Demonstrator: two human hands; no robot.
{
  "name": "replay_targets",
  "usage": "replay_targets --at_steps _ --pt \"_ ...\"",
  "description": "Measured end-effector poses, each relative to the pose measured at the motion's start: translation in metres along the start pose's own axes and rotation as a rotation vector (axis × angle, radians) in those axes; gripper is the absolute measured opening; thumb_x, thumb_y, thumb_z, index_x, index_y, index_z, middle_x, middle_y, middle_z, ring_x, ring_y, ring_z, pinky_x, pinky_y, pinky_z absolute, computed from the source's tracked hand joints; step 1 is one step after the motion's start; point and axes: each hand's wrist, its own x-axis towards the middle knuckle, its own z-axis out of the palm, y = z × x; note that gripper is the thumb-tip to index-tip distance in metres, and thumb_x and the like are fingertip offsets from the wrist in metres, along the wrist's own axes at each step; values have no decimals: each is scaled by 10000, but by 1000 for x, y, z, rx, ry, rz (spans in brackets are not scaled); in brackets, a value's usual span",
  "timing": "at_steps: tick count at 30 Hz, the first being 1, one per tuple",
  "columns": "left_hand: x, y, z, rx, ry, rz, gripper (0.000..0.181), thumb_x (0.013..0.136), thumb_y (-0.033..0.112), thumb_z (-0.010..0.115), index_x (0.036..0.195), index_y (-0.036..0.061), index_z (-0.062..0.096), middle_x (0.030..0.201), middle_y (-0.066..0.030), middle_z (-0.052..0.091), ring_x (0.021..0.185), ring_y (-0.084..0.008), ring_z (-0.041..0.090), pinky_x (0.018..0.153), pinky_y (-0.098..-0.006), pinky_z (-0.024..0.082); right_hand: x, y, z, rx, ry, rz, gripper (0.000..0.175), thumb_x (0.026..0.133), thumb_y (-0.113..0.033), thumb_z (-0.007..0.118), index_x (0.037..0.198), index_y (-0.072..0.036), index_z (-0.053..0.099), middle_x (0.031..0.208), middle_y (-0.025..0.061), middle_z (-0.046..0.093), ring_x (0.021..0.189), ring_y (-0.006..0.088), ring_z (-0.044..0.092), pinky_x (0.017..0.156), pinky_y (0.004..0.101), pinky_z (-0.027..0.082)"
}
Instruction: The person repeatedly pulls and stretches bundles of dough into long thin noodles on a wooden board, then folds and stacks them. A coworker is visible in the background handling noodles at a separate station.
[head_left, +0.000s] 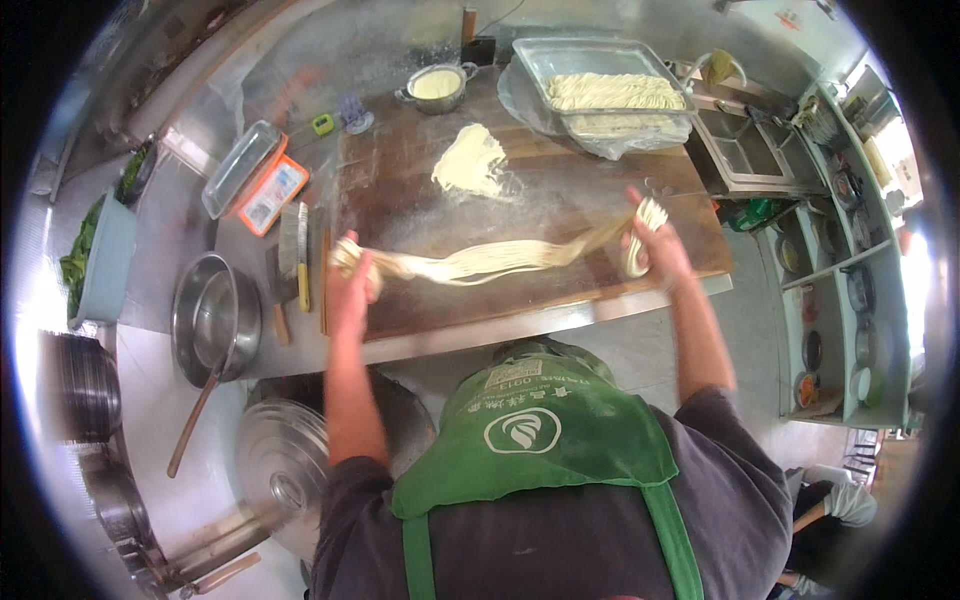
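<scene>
A bundle of pale noodle strands is stretched across the front of a wooden board. My left hand grips its left end, with strands looped about the fingers. At the right my right hand holds the other end, where loops stick out above and below the fingers. Between the hands the strands sag a little. Behind them lies a heap of pale flour. A clear tub at the board's back right contains more noodle strands.
At the back stands a metal pot of pale powder. Left of the board are a brush, a scraper, an orange-rimmed box and a steel basin. A large metal lid is lower left. Another person is far right.
</scene>
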Motion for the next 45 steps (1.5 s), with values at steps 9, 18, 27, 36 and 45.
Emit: replay_targets --at_steps 9,18,27,36,45 --pt "1 207 -118 934 467 545 455 960 252 631 1372 74 555 1142 -153 700 971 -215 675 856 -358 514 -29 -252 -55 -1237 489 -749 323 1000 -243 548 1291 -132 632 673 45 619 597 116 565 565 312 466" --pt "0 -114 -184 1712 -10 -246 401 925 428 594 882 46 709 901 -188 712 854 -385 692 772 -497 540 23 91 -213 -1791 361 -32 240 865 -212 582 786 -22 705 849 202 706 813 382 692 757 478 552" --pt "20 154 -177 1297 672 265 432 969 378 605 1020 -37 715 835 -213 715 709 -297 692 668 -433 533 24 -204 -122 -1444 644 -747 359 933 -233 634 1285 -161 630 825 134 706 663 256 686 628 392 559" --pt "-10 -106 -222 1722 62 -404 317 852 331 696 1012 57 690 993 -160 708 926 -343 697 785 -469 553 15 62 -222 -1790 392 153 181 848 -208 613 841 -54 709 874 190 710 836 357 701 745 460 566" --pt "110 -48 -150 1728 60 -256 295 852 355 714 979 89 705 991 -165 712 946 -344 692 803 -462 553 92 61 -155 -1666 239 173 157 841 -176 633 869 -54 727 926 179 719 893 346 703 791 436 563"
